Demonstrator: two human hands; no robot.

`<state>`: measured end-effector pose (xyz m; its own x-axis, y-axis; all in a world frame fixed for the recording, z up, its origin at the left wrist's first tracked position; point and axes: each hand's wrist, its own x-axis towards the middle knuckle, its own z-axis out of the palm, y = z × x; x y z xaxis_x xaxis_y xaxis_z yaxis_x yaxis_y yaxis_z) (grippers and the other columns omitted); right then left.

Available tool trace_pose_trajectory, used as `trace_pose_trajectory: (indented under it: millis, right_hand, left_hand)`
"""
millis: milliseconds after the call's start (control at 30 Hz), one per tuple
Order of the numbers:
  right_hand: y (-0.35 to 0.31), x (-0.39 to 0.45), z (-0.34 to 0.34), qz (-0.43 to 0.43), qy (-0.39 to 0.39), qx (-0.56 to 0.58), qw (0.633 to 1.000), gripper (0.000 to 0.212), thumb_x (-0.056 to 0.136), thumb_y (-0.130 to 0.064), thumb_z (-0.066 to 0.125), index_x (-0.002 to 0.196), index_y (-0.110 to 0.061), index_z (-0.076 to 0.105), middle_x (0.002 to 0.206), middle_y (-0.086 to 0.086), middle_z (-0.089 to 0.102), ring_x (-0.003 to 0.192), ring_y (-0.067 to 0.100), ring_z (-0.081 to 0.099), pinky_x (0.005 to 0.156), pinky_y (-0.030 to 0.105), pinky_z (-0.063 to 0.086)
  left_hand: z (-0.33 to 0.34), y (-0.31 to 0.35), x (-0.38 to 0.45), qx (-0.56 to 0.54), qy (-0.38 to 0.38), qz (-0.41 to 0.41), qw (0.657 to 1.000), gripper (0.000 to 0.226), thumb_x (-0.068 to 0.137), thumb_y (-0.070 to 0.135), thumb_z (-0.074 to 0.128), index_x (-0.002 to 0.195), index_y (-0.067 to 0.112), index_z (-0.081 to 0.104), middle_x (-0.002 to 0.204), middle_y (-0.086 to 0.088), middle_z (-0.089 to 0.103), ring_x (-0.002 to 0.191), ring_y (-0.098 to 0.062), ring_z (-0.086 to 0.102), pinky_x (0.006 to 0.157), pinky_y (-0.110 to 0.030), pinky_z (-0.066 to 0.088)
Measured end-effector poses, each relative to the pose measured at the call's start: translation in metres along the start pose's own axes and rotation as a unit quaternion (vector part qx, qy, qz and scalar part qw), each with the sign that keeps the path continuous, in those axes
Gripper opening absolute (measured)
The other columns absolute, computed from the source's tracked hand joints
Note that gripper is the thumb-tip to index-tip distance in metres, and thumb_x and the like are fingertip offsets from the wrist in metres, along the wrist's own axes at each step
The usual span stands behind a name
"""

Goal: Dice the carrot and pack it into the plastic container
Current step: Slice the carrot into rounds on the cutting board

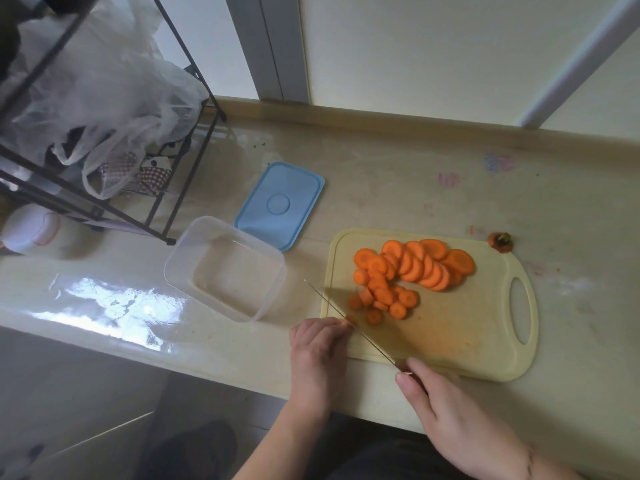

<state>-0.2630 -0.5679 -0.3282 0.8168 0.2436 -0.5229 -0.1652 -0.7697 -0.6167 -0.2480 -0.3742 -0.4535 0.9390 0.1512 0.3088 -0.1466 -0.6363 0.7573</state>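
Head view: orange carrot slices (412,277) lie heaped on the pale-yellow plastic cutting board (485,341), at 1 o'clock from the left hand (318,351). Left fingertips apparently pinch a last carrot stub (350,319). Right hand (446,410) grasps the thin-bladed knife (346,323), its long axis pointing to 10 o'clock. Clear rectangular plastic container (225,268) stands at 9 o'clock from the slices.

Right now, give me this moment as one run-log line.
carrot slices piled on board | right hand grips knife | left hand pinches carrot end | container empty
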Motion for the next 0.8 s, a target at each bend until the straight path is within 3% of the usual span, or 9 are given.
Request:
trace_pose_trajectory:
  millis: [100,200,267,367,467,500,667,733,800]
  right_hand:
    - [0.002,0.002,0.003,-0.013,0.009,-0.001,1.0,0.059,0.088,-0.07,0.014,0.101,-0.026,0.051,0.095,0.003,0.066,0.091,0.015,0.06,0.085,0.038,0.049]
    - [-0.003,0.007,0.005,-0.029,0.012,0.008,0.999,0.045,0.093,-0.065,0.019,0.083,-0.029,0.045,0.073,0.0,0.058,0.071,0.013,0.057,0.07,0.038,0.049]
    - [-0.005,0.01,0.007,-0.02,0.015,0.028,0.999,0.043,0.093,-0.064,0.022,0.079,-0.029,0.042,0.07,0.004,0.055,0.067,0.014,0.055,0.067,0.038,0.047]
    - [-0.006,0.013,0.005,0.006,0.002,0.054,0.999,0.046,0.091,-0.064,0.024,0.086,-0.026,0.048,0.078,0.006,0.059,0.075,0.013,0.058,0.073,0.036,0.046]
    - [-0.006,0.013,0.0,0.037,-0.002,0.065,0.997,0.055,0.094,-0.058,0.03,0.112,-0.012,0.055,0.107,0.009,0.066,0.099,0.014,0.059,0.089,0.033,0.043]
    - [-0.005,0.014,-0.002,0.044,0.005,0.072,0.996,0.059,0.093,-0.058,0.031,0.114,-0.008,0.055,0.109,0.01,0.066,0.1,0.015,0.059,0.089,0.031,0.042]
    - [-0.004,0.016,-0.007,0.059,0.013,0.105,0.993,0.04,0.096,-0.052,0.038,0.081,-0.018,0.052,0.06,-0.01,0.056,0.059,0.006,0.051,0.067,0.027,0.044]
    - [-0.005,0.019,-0.005,0.056,0.017,0.12,0.991,0.037,0.097,-0.049,0.038,0.073,-0.022,0.047,0.055,-0.017,0.054,0.053,0.002,0.048,0.06,0.023,0.04]
    - [-0.008,0.021,-0.004,0.056,0.024,0.149,0.987,0.037,0.096,-0.049,0.038,0.072,-0.023,0.047,0.051,-0.012,0.051,0.046,0.002,0.045,0.05,0.017,0.034]
  left_hand:
    - [0.0,0.0,-0.001,0.008,-0.006,-0.004,1.0,0.014,0.089,0.026,0.067,0.085,0.016,0.077,0.092,0.007,0.075,0.088,-0.011,0.063,0.082,-0.035,0.045]
    - [-0.002,0.004,0.001,0.02,-0.016,-0.01,1.0,0.014,0.089,0.028,0.066,0.088,0.019,0.077,0.09,0.01,0.074,0.086,-0.01,0.063,0.082,-0.033,0.044]
    - [-0.002,0.005,0.002,0.03,-0.027,-0.012,0.999,0.011,0.089,0.03,0.067,0.093,0.023,0.075,0.089,0.013,0.072,0.084,-0.01,0.063,0.082,-0.032,0.044]
    - [-0.001,0.006,0.001,0.034,-0.043,-0.011,0.998,0.013,0.087,0.034,0.068,0.097,0.027,0.07,0.091,0.014,0.07,0.086,-0.009,0.06,0.085,-0.029,0.041]
    - [-0.001,0.008,0.007,0.057,-0.045,-0.016,0.997,0.016,0.086,0.033,0.065,0.094,0.024,0.073,0.087,0.012,0.071,0.081,-0.012,0.062,0.082,-0.029,0.039]
    - [-0.001,0.009,0.011,0.07,-0.044,-0.012,0.996,0.016,0.085,0.032,0.063,0.091,0.023,0.074,0.085,0.011,0.071,0.078,-0.014,0.064,0.08,-0.031,0.039]
    - [-0.001,0.013,0.028,0.135,-0.083,0.007,0.987,0.018,0.081,0.037,0.061,0.086,0.024,0.072,0.081,0.009,0.067,0.073,-0.019,0.065,0.077,-0.034,0.037]
    - [-0.001,0.012,0.033,0.145,-0.106,0.011,0.984,0.018,0.08,0.04,0.06,0.087,0.025,0.07,0.082,0.008,0.066,0.073,-0.019,0.064,0.076,-0.034,0.035]
    - [-0.003,0.011,0.039,0.138,-0.113,0.002,0.984,0.014,0.08,0.037,0.062,0.085,0.025,0.069,0.082,0.009,0.067,0.073,-0.019,0.064,0.076,-0.034,0.034]
